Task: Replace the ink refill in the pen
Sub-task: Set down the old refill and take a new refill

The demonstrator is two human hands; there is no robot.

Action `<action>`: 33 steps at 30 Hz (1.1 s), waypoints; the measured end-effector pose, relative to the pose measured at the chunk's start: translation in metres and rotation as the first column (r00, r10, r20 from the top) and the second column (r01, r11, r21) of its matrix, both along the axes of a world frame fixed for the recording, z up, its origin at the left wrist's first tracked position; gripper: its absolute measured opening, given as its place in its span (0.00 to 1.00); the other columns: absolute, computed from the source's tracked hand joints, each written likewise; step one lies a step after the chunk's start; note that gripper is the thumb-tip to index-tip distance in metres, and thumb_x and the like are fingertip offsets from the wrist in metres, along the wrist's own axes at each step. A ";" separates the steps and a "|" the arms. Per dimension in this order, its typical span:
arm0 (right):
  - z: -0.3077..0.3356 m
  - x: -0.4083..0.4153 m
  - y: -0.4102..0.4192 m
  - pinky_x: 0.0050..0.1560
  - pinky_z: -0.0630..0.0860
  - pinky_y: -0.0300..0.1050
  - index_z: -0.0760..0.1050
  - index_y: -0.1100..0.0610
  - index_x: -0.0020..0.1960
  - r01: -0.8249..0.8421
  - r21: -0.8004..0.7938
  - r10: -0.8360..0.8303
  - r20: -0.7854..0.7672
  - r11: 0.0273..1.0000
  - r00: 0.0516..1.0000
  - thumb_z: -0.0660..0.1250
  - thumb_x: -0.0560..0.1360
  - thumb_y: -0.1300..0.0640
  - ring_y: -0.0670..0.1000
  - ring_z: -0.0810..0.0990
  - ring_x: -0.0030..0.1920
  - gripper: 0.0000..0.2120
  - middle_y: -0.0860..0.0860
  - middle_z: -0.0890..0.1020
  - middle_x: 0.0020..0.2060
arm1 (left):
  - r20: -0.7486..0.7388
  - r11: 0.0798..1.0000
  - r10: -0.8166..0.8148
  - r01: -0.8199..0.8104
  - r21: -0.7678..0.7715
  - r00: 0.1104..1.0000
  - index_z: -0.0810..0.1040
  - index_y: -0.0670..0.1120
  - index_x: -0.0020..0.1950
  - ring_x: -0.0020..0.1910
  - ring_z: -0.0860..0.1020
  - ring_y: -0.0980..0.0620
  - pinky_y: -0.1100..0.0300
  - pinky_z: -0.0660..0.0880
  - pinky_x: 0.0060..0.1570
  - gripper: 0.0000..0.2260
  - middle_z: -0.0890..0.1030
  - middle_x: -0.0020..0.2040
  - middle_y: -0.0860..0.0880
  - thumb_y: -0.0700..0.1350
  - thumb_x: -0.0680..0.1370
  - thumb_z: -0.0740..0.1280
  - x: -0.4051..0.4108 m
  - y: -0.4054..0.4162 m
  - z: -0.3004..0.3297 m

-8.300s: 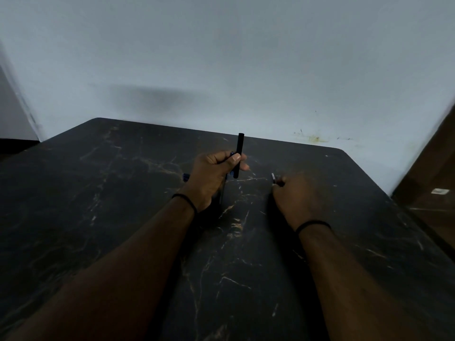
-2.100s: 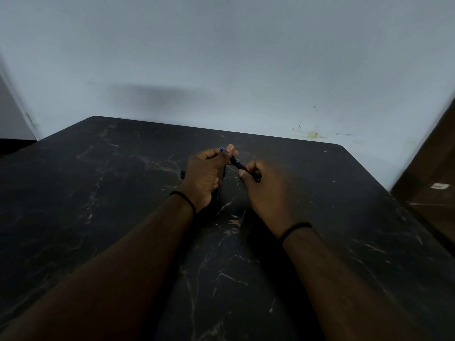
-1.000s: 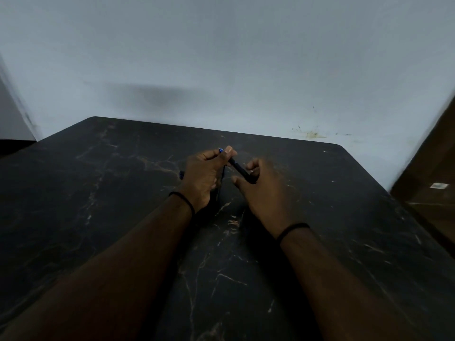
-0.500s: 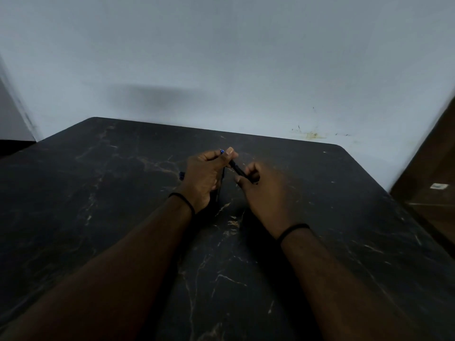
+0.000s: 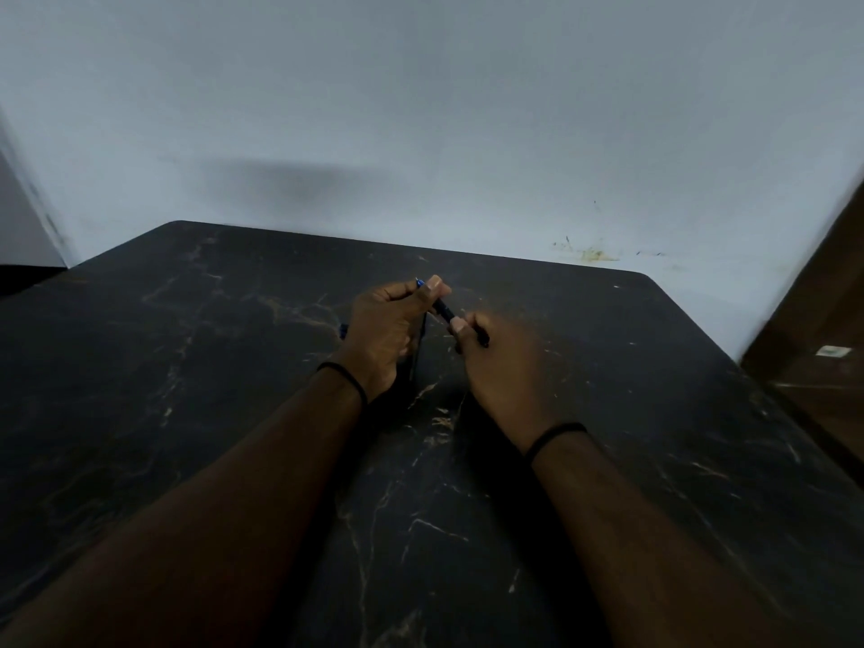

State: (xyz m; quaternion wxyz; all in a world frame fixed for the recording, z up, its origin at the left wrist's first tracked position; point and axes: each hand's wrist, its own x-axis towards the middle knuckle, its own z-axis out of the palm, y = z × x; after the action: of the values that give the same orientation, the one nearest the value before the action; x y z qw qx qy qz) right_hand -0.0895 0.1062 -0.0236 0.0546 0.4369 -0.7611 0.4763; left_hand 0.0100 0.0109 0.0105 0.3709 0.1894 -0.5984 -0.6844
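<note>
Centrally, the left hand (image 5: 388,329) fingers (image 5: 432,287) pinch the black pen (image 5: 446,313) at its far-left end, while the right hand (image 5: 502,362) fingers curl round its near-right end; both hover over the dark marbled table (image 5: 187,367).

I have 1 camera only, worn on my head, looking forward and down along my forearms across the dark marble table (image 5: 187,390) toward the pale wall (image 5: 421,109) behind it. My left hand (image 5: 383,334) and right hand (image 5: 502,362) sit near the middle of its wide-angle view, close below it. No 2nd view shares the scene.
</note>
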 end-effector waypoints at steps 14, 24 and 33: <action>0.002 0.003 0.000 0.41 0.79 0.59 0.76 0.56 0.39 -0.066 -0.055 0.072 0.121 0.996 0.990 0.66 0.73 0.46 0.56 0.80 0.35 0.13 0.52 0.81 0.32 | -0.023 0.999 -0.042 0.043 0.030 0.999 0.80 0.33 0.52 0.17 0.69 0.63 0.72 0.65 0.18 0.10 0.76 0.20 0.55 0.41 0.80 0.66 -0.002 -0.003 -0.001; 0.012 0.014 0.007 0.32 0.78 0.50 0.77 0.55 0.41 -0.126 -0.078 0.142 0.250 0.989 0.958 0.65 0.80 0.51 0.49 0.78 0.26 0.12 0.54 0.82 0.32 | -0.012 0.997 0.042 -0.043 -0.067 0.999 0.83 0.37 0.49 0.17 0.68 0.62 0.70 0.63 0.20 0.13 0.76 0.22 0.56 0.47 0.80 0.67 -0.002 -0.009 -0.002; 0.016 0.013 0.008 0.41 0.82 0.54 0.72 0.43 0.44 0.020 -0.156 0.017 0.228 0.988 0.974 0.61 0.82 0.46 0.45 0.80 0.31 0.08 0.46 0.84 0.33 | 0.130 0.684 0.696 -0.597 -0.420 0.706 0.78 0.50 0.34 0.29 0.74 0.57 0.62 0.69 0.31 0.20 0.77 0.30 0.52 0.54 0.83 0.59 0.012 -0.036 -0.003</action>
State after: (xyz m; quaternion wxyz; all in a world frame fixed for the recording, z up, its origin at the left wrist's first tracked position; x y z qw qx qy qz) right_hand -0.0770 0.1144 -0.0074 0.0012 0.3730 -0.7228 0.5817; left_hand 0.0218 -0.0246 0.0076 0.5294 0.4159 -0.6480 -0.3561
